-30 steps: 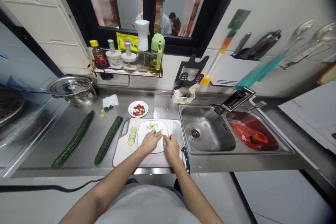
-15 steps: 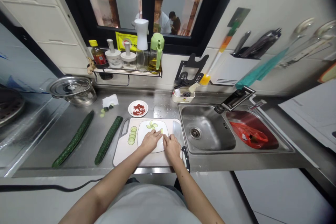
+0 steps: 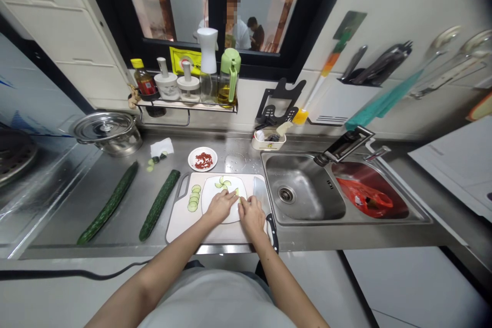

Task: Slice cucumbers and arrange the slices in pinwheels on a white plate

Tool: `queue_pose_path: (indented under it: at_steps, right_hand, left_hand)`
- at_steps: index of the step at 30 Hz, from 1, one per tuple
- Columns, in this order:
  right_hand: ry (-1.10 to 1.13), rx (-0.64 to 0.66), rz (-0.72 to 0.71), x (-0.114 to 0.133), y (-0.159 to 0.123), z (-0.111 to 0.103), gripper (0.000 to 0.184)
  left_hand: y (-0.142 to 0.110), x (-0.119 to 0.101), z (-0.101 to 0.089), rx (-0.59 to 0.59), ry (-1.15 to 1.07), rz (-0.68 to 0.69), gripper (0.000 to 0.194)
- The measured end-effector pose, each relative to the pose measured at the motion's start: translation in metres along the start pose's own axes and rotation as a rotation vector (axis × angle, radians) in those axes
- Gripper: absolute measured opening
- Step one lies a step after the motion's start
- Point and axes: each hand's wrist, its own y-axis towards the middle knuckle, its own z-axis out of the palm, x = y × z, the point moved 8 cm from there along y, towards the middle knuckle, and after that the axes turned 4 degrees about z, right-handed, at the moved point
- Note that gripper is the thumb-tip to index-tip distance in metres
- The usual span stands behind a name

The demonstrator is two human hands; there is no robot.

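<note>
A white plate (image 3: 209, 192) lies on the pale cutting board (image 3: 182, 225), with several thin cucumber slices (image 3: 222, 183) set out in a curved pattern near its far edge. Over the plate's right half, my left hand (image 3: 221, 206) has its fingertips closed at a small cucumber slice (image 3: 237, 192). My right hand (image 3: 251, 215) meets it from the right, thumb and fingers pinched at the same slice, which they partly hide. A row of cucumber rounds (image 3: 193, 198) rests on the board's left side. The knife (image 3: 272, 233) lies at the right, its blade partly behind my right hand.
Two whole cucumbers (image 3: 159, 205) lie left of the board. Beyond it stands a small dish of red berries (image 3: 203, 159). A double sink (image 3: 307, 189) is on the right, with a red plastic bag (image 3: 365, 200). A lidded steel pot (image 3: 109, 130) stands back left, beside a condiment shelf (image 3: 188, 106).
My right fingertips have shifted very slightly at the slice. Both hands otherwise keep their place over the plate, and the objects around stay put.
</note>
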Motion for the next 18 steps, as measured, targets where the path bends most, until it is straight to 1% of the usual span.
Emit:
queue_pose_path:
  at_steps: [14,18]
  right_hand:
    - [-0.014,0.037,0.002,0.0022,0.0021,0.0006,0.032]
    - [-0.025,0.046,0.009,0.0028,0.0027,-0.0008,0.031]
  left_hand:
    - [0.0006,-0.0002,0.0040,-0.005,0.045,0.002,0.041]
    - [0.0023,-0.0011,0.0024,-0.002,0.047,0.004,0.038]
